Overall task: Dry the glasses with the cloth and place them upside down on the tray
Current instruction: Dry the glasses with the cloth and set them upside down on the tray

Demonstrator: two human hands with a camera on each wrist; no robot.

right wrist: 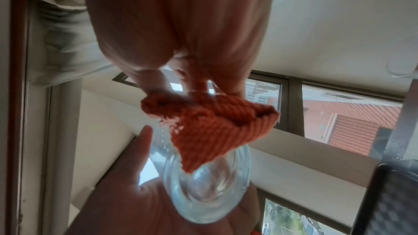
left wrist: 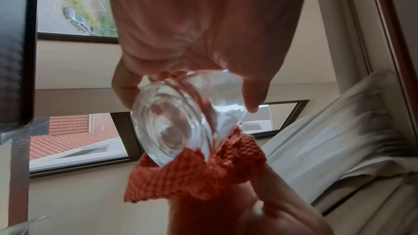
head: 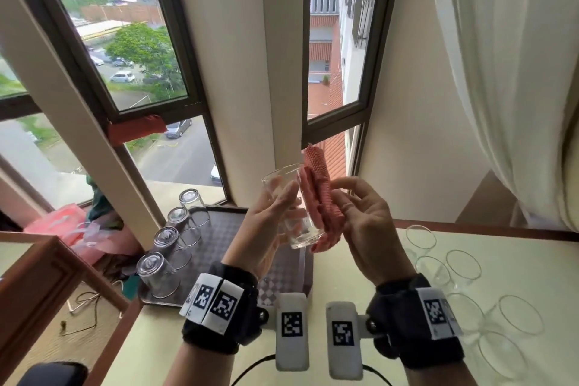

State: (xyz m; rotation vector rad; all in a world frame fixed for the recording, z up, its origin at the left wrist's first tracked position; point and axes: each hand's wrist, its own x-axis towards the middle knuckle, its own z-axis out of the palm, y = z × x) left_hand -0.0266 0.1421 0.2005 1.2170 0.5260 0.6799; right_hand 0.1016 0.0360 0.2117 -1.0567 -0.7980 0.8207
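A clear glass (head: 293, 210) is gripped in the left hand (head: 269, 222), fingers and thumb curled round its wall, held up above the table (head: 360, 266) with its mouth tilted up and away. A folded red cloth (head: 319, 197) is pressed against the glass's right side by the right hand (head: 366, 222), pinched between thumb and fingers. Below and left, a dark tray (head: 225, 229) is seen on the table, with 4 glasses (head: 170, 241) set upside down in a row along its left edge. To the right, several upright glasses (head: 463, 263) are stood on the table. Beyond, a window (head: 131, 50) and a curtain (head: 517, 72) are seen.
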